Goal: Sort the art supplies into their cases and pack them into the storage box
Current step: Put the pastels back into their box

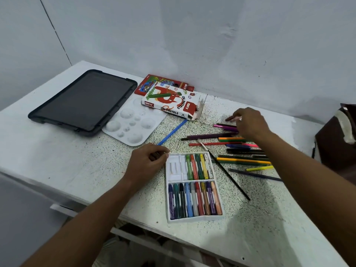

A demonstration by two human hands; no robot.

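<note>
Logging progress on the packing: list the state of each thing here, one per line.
Tray: partly filled, upper left slots empty.
Pastels box: end flap open, lying flat.
Red box: closed, under the pastels box.
Pencils: loose, scattered.
Left hand: holds the tray's corner.
Right hand: pinches a pink pastel.

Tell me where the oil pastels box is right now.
In the head view, the oil pastels box lies at the back of the table, overlapping a red box behind it, right of the white paint palette.
</note>
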